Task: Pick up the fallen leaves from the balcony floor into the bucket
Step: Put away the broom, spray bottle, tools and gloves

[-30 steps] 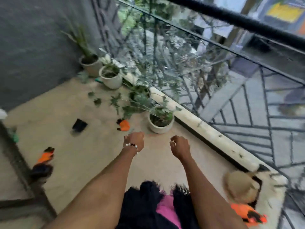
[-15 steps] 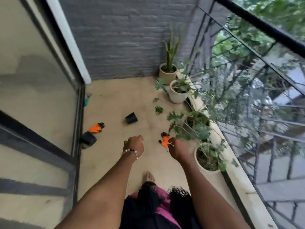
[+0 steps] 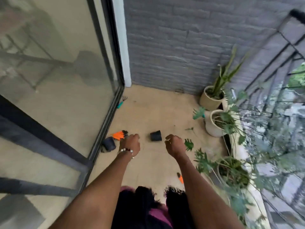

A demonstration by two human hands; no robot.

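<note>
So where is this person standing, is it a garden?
Most likely a home balcony: potted plants line a glass railing, with a sliding glass door and a grey brick wall enclosing it.

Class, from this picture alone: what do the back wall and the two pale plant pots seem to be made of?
Back wall: brick painted matt grey, going by its staggered courses. Pale plant pots: smooth, matt cream; probably ceramic or plastic, and the blur leaves that open.
</note>
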